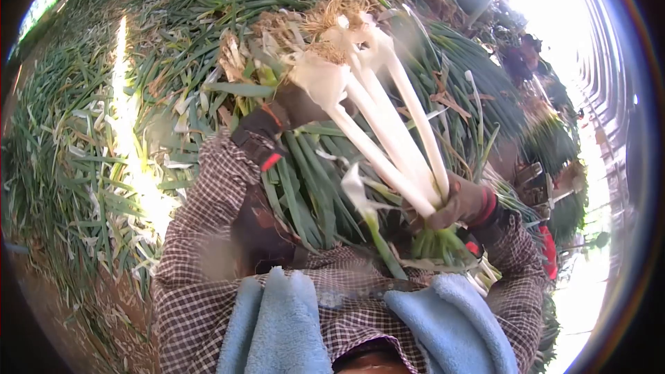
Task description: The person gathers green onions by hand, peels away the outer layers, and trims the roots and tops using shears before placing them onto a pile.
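My right hand (460, 204), in a brown work glove, is closed round several long green onions (391, 125) where the white shanks turn to green leaves. The shanks slant up and away, roots at the top. My left hand (305, 107), also gloved, is beside the root end, partly behind a loose, pale outer skin (320, 77). That skin and the stalks hide its fingers, so I cannot see whether it grips anything. Below the shanks, a single stalk with torn white skin (357, 190) lies near my lap.
Cut leaves and peelings (76, 166) cover the ground at left. A heap of green onions (471, 62) lies ahead and to the right, with dry roots (339, 7) at the top. Bundles (551, 135) stand farther right. A blue towel (287, 325) hangs over my chest.
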The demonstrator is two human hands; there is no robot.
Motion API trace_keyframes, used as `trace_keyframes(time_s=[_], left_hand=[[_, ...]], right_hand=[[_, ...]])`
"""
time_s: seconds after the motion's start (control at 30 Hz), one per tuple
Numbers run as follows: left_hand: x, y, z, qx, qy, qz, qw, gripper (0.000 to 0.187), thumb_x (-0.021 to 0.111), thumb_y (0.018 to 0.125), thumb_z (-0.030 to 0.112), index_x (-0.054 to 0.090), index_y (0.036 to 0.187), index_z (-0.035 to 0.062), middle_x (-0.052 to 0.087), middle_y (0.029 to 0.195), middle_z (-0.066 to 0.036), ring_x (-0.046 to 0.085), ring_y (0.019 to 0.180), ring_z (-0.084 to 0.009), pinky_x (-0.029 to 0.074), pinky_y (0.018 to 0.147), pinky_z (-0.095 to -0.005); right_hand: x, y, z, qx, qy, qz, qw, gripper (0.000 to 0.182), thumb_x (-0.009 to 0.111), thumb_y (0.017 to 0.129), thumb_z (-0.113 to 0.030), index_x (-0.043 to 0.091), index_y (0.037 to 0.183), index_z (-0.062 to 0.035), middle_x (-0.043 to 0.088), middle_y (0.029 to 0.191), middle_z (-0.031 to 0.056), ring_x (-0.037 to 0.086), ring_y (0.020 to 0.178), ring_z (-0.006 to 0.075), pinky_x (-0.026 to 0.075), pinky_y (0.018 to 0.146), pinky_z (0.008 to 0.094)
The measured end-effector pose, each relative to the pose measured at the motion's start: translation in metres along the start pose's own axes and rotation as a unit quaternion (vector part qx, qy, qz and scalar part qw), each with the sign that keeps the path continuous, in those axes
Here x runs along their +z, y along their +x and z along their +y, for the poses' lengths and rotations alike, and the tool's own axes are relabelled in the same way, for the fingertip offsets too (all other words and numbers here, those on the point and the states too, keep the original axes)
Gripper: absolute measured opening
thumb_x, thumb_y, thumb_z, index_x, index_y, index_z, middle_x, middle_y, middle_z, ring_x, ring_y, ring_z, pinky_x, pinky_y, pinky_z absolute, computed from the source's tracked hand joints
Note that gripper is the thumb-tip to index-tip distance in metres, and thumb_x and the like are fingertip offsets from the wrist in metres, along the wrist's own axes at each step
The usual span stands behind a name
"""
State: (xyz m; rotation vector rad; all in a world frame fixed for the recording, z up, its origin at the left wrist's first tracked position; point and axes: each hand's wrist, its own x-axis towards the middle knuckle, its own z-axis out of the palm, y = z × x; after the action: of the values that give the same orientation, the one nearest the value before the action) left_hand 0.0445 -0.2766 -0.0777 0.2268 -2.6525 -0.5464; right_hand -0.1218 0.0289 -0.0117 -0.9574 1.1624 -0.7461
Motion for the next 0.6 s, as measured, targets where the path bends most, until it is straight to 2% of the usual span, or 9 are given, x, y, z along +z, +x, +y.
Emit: trace_keyframes(time_s=[0.07,0.13,0.2,0.27,0.33,0.37,0.47,0.5,0.6], left_hand=[[0.011,0.008,-0.002,0.070,-0.007,-0.025,0.997,0.062,0.060,0.089,0.037,0.042,0.135,-0.0013,0.057,0.122,-0.019,0.060,0.110,-0.0273,0.051,0.094,-0.0378],[0.023,0.014,-0.010,0.156,0.001,0.033,0.987,0.051,0.058,0.090,0.035,0.049,0.127,0.0010,0.060,0.118,-0.017,0.061,0.106,-0.0258,0.052,0.091,-0.0384],[0.024,0.020,-0.018,0.238,0.012,0.089,0.967,0.041,0.057,0.091,0.034,0.056,0.118,0.0033,0.062,0.113,-0.015,0.062,0.102,-0.0242,0.053,0.088,-0.0389],[-0.014,0.010,-0.044,0.183,0.142,0.057,0.971,0.031,0.056,0.085,0.028,0.064,0.106,0.0069,0.066,0.101,-0.016,0.065,0.093,-0.0271,0.053,0.080,-0.0421],[-0.062,-0.009,-0.071,-0.005,0.391,-0.151,0.908,0.021,0.055,0.080,0.022,0.071,0.085,0.0092,0.069,0.080,-0.016,0.067,0.073,-0.0329,0.053,0.067,-0.0468],[-0.056,-0.021,-0.097,0.065,0.363,-0.044,0.928,0.020,0.056,0.078,0.023,0.071,0.073,0.0104,0.068,0.072,-0.013,0.067,0.068,-0.0330,0.053,0.063,-0.0476],[-0.075,-0.015,-0.099,-0.058,0.429,-0.109,0.895,0.020,0.063,0.075,0.026,0.070,0.083,0.0094,0.067,0.079,-0.015,0.065,0.078,-0.0346,0.052,0.071,-0.0453],[-0.076,-0.019,-0.108,-0.034,0.433,-0.100,0.895,0.021,0.060,0.077,0.026,0.071,0.077,0.0082,0.068,0.074,-0.014,0.066,0.070,-0.0342,0.053,0.066,-0.0465],[-0.075,-0.026,-0.121,-0.108,0.381,-0.109,0.912,0.021,0.060,0.078,0.026,0.071,0.079,0.0075,0.067,0.078,-0.016,0.065,0.070,-0.0355,0.053,0.069,-0.0462]], right_hand=[[0.002,0.000,0.009,0.046,0.067,-0.056,0.995,0.059,0.075,0.083,-0.019,0.046,0.131,0.0002,0.061,0.118,0.0113,0.062,0.099,0.0168,0.054,0.083,0.0278],[0.003,0.011,0.026,0.059,0.174,-0.138,0.973,0.060,0.071,0.087,-0.025,0.043,0.134,-0.0002,0.058,0.121,0.0109,0.061,0.102,0.0175,0.054,0.080,0.0296],[0.005,0.011,0.049,0.010,0.173,-0.100,0.980,0.063,0.073,0.086,-0.027,0.043,0.134,-0.0001,0.059,0.120,0.0095,0.061,0.098,0.0147,0.054,0.076,0.0294],[0.008,-0.004,0.020,-0.034,-0.033,-0.002,0.999,0.058,0.076,0.083,-0.026,0.050,0.128,0.0005,0.063,0.108,0.0069,0.062,0.091,0.0125,0.053,0.072,0.0283],[-0.004,-0.009,0.005,0.100,0.070,0.068,0.990,0.040,0.054,0.093,-0.005,0.048,0.132,0.0013,0.060,0.099,0.0112,0.059,0.072,0.0069,0.044,0.052,0.0131],[-0.008,0.003,0.008,0.065,0.066,0.038,0.995,0.040,0.058,0.091,-0.007,0.050,0.129,0.0020,0.061,0.098,0.0102,0.059,0.069,0.0081,0.046,0.054,0.0157],[-0.028,0.024,0.024,-0.044,-0.044,0.021,0.998,0.042,0.072,0.084,-0.015,0.057,0.118,0.0027,0.065,0.091,0.0068,0.062,0.070,0.0117,0.052,0.059,0.0248],[-0.019,0.025,0.008,0.002,-0.041,0.053,0.998,0.043,0.078,0.079,-0.021,0.060,0.110,0.0023,0.066,0.084,0.0054,0.064,0.071,0.0140,0.053,0.063,0.0296],[0.000,0.026,-0.011,0.023,-0.035,0.080,0.996,0.038,0.076,0.081,-0.020,0.061,0.107,0.0026,0.066,0.082,0.0060,0.064,0.068,0.0146,0.052,0.062,0.0288]])
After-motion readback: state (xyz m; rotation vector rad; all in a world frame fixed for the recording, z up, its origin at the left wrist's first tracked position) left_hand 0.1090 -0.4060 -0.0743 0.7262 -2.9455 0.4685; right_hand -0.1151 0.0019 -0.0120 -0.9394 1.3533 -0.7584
